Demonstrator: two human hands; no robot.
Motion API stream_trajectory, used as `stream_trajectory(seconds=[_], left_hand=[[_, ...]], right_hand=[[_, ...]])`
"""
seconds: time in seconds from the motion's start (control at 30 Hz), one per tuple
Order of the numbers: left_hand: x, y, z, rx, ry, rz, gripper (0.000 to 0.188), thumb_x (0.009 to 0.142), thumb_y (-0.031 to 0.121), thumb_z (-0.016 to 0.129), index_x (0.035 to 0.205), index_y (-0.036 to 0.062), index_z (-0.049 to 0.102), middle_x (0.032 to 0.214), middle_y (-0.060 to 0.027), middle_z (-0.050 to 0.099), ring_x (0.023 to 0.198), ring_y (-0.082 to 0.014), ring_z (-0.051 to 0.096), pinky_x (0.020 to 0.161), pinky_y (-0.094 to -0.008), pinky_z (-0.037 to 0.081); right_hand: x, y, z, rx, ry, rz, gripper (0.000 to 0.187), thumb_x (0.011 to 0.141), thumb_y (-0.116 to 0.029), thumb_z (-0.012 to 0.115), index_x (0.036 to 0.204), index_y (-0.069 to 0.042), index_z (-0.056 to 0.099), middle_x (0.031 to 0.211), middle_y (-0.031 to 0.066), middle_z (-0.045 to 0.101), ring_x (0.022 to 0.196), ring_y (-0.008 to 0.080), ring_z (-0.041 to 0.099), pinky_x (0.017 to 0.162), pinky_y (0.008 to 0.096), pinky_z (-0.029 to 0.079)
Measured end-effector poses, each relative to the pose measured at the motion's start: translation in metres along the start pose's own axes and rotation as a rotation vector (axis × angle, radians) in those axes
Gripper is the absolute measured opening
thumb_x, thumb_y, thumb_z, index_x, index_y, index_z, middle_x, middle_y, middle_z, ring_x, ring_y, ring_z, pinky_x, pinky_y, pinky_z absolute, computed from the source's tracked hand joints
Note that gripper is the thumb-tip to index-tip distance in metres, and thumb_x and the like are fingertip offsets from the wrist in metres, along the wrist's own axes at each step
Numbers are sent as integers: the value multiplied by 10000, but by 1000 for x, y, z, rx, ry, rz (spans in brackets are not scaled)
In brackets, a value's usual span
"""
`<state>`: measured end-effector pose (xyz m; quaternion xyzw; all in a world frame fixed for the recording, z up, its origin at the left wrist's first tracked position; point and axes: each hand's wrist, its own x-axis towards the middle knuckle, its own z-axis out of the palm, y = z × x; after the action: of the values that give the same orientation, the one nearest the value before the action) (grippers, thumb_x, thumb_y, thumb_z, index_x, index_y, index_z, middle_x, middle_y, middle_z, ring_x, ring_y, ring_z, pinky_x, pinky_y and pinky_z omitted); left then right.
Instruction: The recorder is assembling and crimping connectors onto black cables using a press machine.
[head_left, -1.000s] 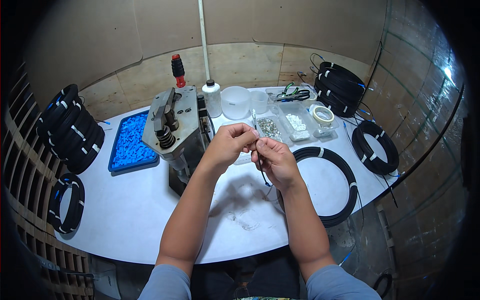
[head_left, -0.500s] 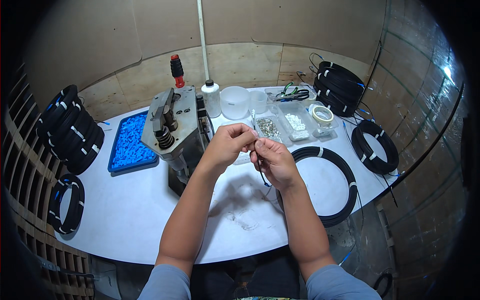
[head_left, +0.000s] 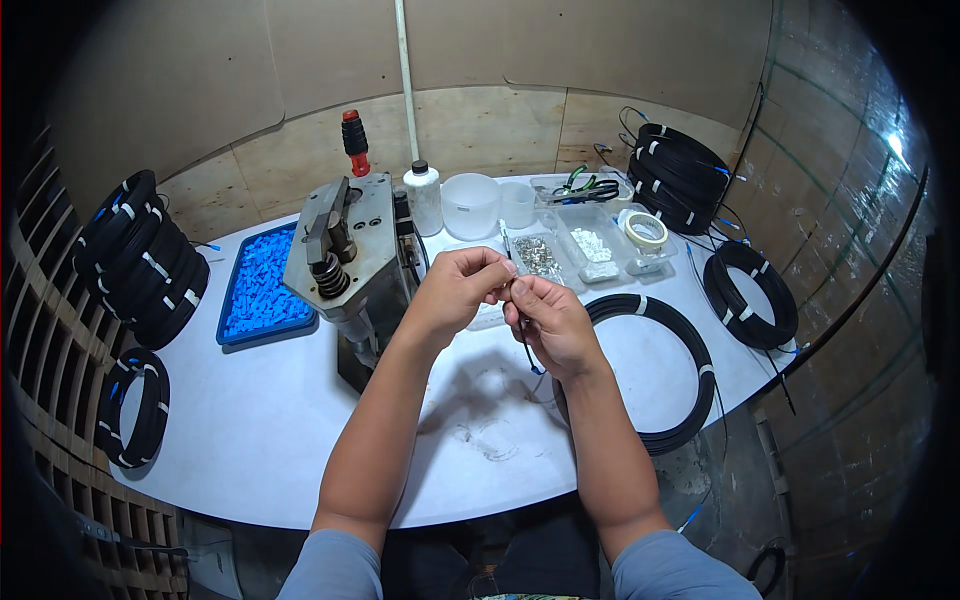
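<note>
Both hands meet above the middle of the white table, pinching one thin black cable [head_left: 526,350]. A pale, slim tip [head_left: 505,238] stands up above my fingers, and the lower end, with a small dark blue piece, hangs below them. My left hand [head_left: 466,284] is closed, thumb and forefinger on the upper part of the cable. Just beneath, my right hand [head_left: 553,322] is closed on it too. The fingers hide the stretch of cable between them. A large black cable coil [head_left: 655,437] lies by my right forearm.
Left of my hands stands a metal press [head_left: 345,235], beside a blue tray [head_left: 268,338] of small blue parts. Behind are a white bottle [head_left: 424,200], plastic cups, a box of metal parts [head_left: 540,257], white parts, tape [head_left: 645,231] and pliers. Black cable coils [head_left: 150,260] stack at both sides.
The cable has tilted slightly: its pale tip leans a little further left and its lower end has shifted slightly right. Both hands stay almost where they were.
</note>
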<state>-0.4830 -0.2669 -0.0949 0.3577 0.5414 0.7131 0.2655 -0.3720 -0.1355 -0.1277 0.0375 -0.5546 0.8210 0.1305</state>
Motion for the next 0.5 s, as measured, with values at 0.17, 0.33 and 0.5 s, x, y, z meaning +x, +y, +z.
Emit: stream_trajectory(seconds=[0.17, 0.33, 0.5], left_hand=[[1, -1, -2, -3, -5, -7, 164, 927, 167, 717, 879, 11, 726, 764, -7, 658, 690, -69, 555, 648, -228, 452], [1, 0, -1, -22, -9, -12, 168, 924, 166, 717, 884, 3, 732, 756, -8, 654, 688, -71, 556, 647, -230, 451], [0, 2, -1, -12, -10, -10, 168, 925, 164, 716, 889, 1, 733, 757, -7, 654, 689, -72, 559, 647, -231, 451]], right_hand=[[0, 0, 0, -11, 14, -18, 195, 1047, -244, 601, 994, -80, 692, 758, -39, 636, 593, 14, 481, 537, 172, 370], [-1, 2, 0, -21, 42, -35, 203, 1041, -252, 614, 988, -75, 697, 761, -36, 643, 586, 11, 481, 531, 175, 373], [-1, -1, 2, -51, 48, -50, 202, 1037, -247, 623, 990, -66, 700, 770, -27, 655, 582, 9, 478, 526, 177, 372]])
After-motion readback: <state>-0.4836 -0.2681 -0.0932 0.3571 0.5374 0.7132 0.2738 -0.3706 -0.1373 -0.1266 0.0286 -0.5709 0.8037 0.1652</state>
